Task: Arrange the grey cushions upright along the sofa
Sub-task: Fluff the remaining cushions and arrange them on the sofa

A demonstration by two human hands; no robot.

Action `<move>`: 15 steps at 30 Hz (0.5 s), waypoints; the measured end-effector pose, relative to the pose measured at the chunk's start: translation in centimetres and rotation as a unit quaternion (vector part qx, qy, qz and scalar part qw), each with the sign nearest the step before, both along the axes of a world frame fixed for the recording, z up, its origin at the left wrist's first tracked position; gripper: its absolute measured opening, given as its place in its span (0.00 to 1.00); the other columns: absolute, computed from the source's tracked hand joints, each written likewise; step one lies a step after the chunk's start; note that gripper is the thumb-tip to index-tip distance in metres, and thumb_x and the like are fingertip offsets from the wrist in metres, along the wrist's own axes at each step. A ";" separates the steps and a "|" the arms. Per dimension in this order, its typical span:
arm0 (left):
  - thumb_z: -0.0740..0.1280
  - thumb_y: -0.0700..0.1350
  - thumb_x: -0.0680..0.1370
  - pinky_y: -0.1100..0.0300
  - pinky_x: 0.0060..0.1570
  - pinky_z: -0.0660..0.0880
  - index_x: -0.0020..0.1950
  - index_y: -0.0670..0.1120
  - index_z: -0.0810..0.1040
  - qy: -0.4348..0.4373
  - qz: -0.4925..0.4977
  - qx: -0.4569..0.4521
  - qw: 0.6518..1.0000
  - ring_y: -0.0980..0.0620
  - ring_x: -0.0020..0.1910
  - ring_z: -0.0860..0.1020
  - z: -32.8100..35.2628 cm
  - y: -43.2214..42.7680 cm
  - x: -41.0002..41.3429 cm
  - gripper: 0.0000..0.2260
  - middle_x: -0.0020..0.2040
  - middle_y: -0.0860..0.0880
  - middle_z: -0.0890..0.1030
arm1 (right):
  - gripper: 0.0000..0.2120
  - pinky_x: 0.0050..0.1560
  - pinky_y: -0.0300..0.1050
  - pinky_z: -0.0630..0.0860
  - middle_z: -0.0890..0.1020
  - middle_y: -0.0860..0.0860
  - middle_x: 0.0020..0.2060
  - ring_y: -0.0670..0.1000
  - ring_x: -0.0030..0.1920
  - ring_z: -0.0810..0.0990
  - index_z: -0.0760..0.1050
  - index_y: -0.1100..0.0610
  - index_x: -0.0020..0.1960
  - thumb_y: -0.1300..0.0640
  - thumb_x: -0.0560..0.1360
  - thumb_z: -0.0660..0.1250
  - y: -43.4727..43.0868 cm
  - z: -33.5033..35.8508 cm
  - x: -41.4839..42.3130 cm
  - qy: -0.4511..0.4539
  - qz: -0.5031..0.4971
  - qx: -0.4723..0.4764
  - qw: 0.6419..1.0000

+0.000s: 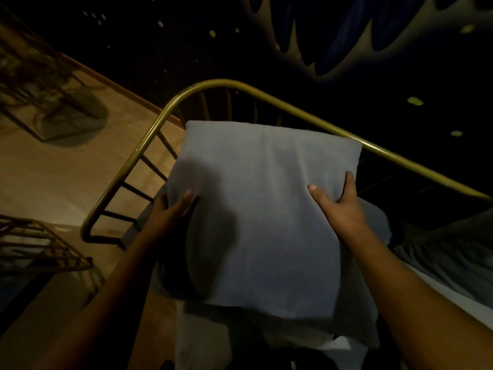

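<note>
A large square grey cushion [261,209] fills the middle of the view, held above the sofa's end. My left hand [173,206] grips its left edge, thumb on the front and fingers hidden behind. My right hand [338,204] grips its right edge the same way. The cushion's top edge leans against the gold metal rail [213,85] of the sofa frame. A second grey cushion [373,225] lies partly hidden underneath and to the right. More grey fabric [450,249] lies on the sofa seat at the right.
The gold rail curves down at the left into an armrest with dark bars [138,188]. Beyond it is a wooden floor [53,182]. A gold wire side table [40,252] stands at the left, and another frame [34,84] at the top left. The wall behind is dark.
</note>
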State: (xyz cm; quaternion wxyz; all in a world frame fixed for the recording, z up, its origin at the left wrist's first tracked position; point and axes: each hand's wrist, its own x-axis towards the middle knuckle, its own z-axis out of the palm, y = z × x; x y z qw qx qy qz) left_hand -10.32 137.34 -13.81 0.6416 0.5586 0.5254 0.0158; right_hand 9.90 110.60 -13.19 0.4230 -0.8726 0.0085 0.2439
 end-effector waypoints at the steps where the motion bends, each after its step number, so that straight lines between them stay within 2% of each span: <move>1: 0.72 0.62 0.67 0.45 0.54 0.74 0.75 0.50 0.60 -0.021 0.006 -0.005 1.000 0.38 0.64 0.73 0.6 -1.1 0.0 0.41 0.70 0.43 0.70 | 0.50 0.68 0.63 0.67 0.62 0.53 0.75 0.61 0.71 0.67 0.42 0.39 0.76 0.31 0.65 0.69 -1.3 1.2 0.1 -0.025 0.003 0.005 1.000; 4: 0.68 0.63 0.70 0.45 0.58 0.74 0.70 0.47 0.69 -0.079 -0.044 0.028 0.996 0.42 0.62 0.75 2.5 -4.7 1.1 0.33 0.64 0.44 0.76 | 0.51 0.68 0.65 0.66 0.60 0.52 0.76 0.60 0.72 0.65 0.42 0.37 0.75 0.31 0.63 0.69 -5.7 4.7 -0.2 -0.092 0.007 0.028 0.995; 6: 0.68 0.60 0.72 0.49 0.63 0.71 0.69 0.47 0.71 -0.132 -0.065 0.025 0.989 0.47 0.64 0.75 3.5 -7.8 2.3 0.30 0.65 0.46 0.77 | 0.52 0.68 0.63 0.66 0.59 0.51 0.76 0.59 0.72 0.65 0.41 0.37 0.75 0.30 0.63 0.70 -8.9 6.8 -0.7 -0.133 0.001 0.040 0.990; 9: 0.73 0.69 0.61 0.47 0.66 0.69 0.72 0.54 0.67 -0.147 -0.077 0.017 0.986 0.48 0.66 0.74 4.5 -12.6 4.3 0.43 0.68 0.51 0.75 | 0.52 0.69 0.61 0.66 0.57 0.50 0.77 0.58 0.73 0.63 0.41 0.38 0.76 0.32 0.64 0.70 -14.5 9.6 -1.3 -0.187 -0.041 0.039 0.981; 11: 0.75 0.69 0.58 0.42 0.64 0.71 0.70 0.58 0.68 -0.167 -0.098 -0.007 0.981 0.46 0.65 0.75 4.8 -15.8 5.7 0.44 0.68 0.52 0.76 | 0.52 0.69 0.60 0.65 0.55 0.50 0.77 0.58 0.74 0.62 0.40 0.38 0.76 0.33 0.64 0.70 -18.6 11.1 -1.7 -0.215 -0.069 0.033 0.974; 15: 0.75 0.67 0.59 0.44 0.63 0.72 0.71 0.56 0.66 -0.208 -0.165 0.003 0.964 0.47 0.64 0.75 6.7 -23.7 8.8 0.44 0.68 0.52 0.75 | 0.53 0.70 0.62 0.63 0.55 0.51 0.77 0.59 0.74 0.61 0.38 0.37 0.75 0.33 0.63 0.70 -26.9 13.4 -2.4 -0.255 -0.130 0.010 0.958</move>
